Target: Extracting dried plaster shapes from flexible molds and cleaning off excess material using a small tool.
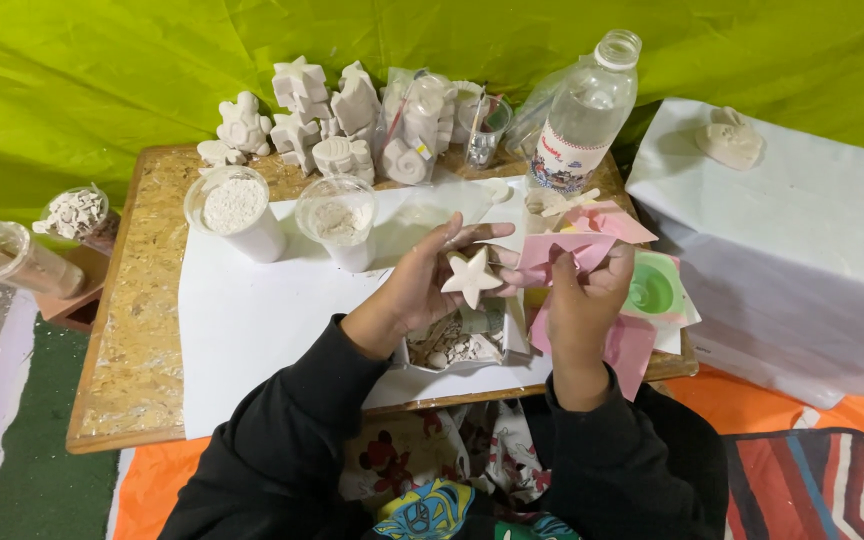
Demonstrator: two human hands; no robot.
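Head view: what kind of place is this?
Probably a small plaster-craft workspace on the floor. A low table carries rows of white cast figures and cups of powder; the left hand holds a cast star.

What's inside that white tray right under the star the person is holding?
The white tray holds pale chips and small rounded lumps, like broken plaster. The left hand, the right hand and the star cover much of it, so the rest is hidden.

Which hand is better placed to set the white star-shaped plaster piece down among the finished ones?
Probably the left hand: it already grips the white star-shaped plaster piece, while the right hand is taken up with pink paper.
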